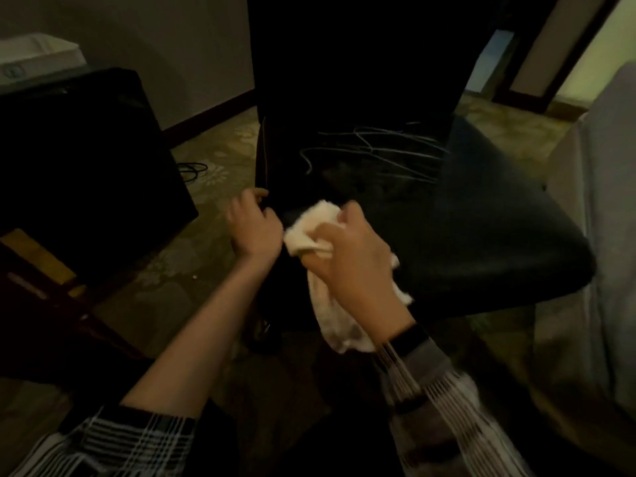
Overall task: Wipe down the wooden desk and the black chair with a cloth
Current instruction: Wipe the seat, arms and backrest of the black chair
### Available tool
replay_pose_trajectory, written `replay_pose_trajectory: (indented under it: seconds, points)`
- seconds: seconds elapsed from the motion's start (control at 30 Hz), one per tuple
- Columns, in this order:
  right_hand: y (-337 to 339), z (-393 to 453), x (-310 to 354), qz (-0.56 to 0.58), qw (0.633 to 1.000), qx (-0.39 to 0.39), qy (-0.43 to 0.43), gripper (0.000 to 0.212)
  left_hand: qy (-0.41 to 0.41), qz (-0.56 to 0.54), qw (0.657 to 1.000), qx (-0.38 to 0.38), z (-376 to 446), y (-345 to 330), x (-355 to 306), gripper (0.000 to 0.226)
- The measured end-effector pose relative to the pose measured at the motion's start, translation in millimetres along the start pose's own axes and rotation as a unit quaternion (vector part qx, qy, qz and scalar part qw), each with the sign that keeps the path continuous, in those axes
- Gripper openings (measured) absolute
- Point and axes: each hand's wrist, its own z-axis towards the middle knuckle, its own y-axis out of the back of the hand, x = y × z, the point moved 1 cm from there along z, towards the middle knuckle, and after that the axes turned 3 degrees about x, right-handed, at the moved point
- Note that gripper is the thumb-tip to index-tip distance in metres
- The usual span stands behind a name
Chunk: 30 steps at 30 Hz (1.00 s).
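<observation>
The black chair (481, 215) stands in front of me, its padded seat to the right and its tall back at the top. My left hand (254, 228) grips the chair's left front edge, fingers curled over it. Just to its right, my right hand (354, 266) holds a bunched white cloth (313, 228) against the front left of the seat. A tail of the cloth hangs down below my wrist. The wooden desk (41, 304) shows as a dark reddish corner at the lower left.
Several thin grey cables (371, 149) lie across the back of the seat. A second black seat (86, 149) stands at the left, with a white box (34, 60) behind it. White fabric (599, 208) covers furniture at the right. Patterned carpet lies below.
</observation>
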Motion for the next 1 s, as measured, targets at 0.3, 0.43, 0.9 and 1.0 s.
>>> replay_pose_trajectory:
  seconds: [0.3,0.43,0.9,1.0]
  points:
    - [27.1,69.1,-76.0,-0.032,0.991,0.021,-0.126,0.032,-0.213,0.209,0.954,-0.033,-18.1,-46.7,-59.9,0.020]
    - [37.0,49.2,-77.1,-0.004,0.992,0.058,-0.116,0.020,-0.223,0.174,0.958,-0.050,-1.2,-51.9,-55.1,0.018]
    - [57.1,54.1,-127.2,-0.047,0.988,0.043,-0.144,0.017,-0.359,0.030,0.933,-0.015,-13.6,-97.8,-104.0,0.044]
    - [84.7,14.7,-154.3,-0.064,0.980,0.015,-0.189,0.021,-0.369,-0.024,0.928,0.040,-53.5,-123.3,-130.6,0.036]
